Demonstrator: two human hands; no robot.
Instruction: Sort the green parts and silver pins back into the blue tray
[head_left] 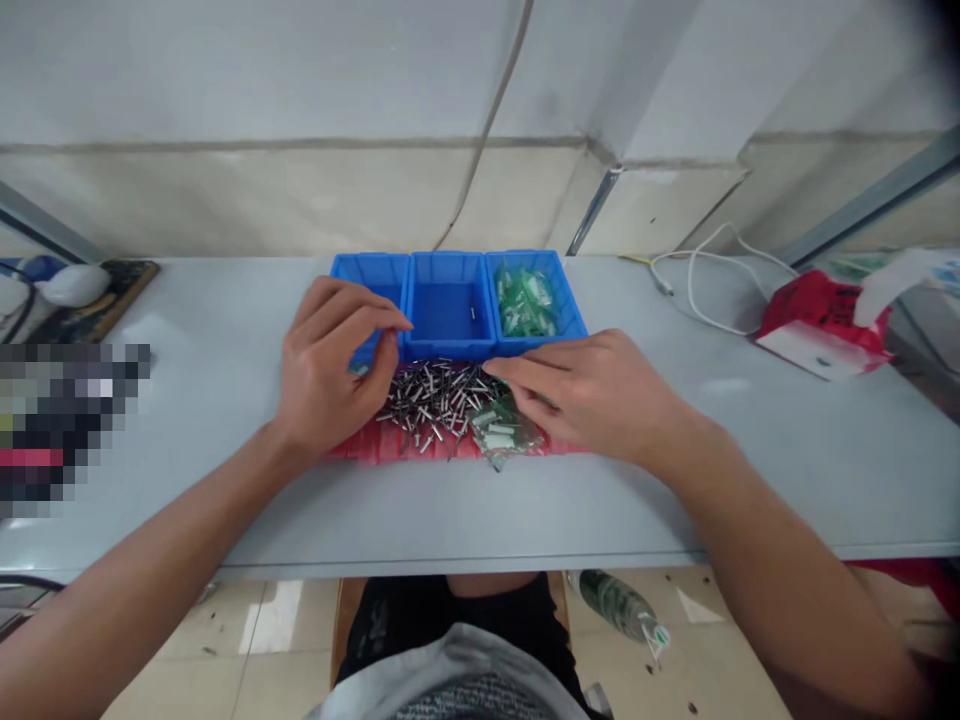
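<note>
My left hand [337, 355] is raised over the front of the left blue bin [367, 265], thumb and forefinger tips pinched together. What they hold, if anything, is too small to make out. Below it lies a heap of blind rivets [435, 400], silver and dark, on red material [382, 445]. My right hand [592, 390] reaches over the heap's right side, its fingers stretched out and slightly apart, forefinger tip at the rivets. Partly beneath it is a small clear greenish bag [499, 430] with white pieces inside.
The middle blue bin [450, 300] holds one tiny piece. Several green-tinted packets [525, 300] fill the right bin. A red and white box [825, 320] and a white cable [694, 280] are at the right. A plastic bottle [619, 605] lies on the floor.
</note>
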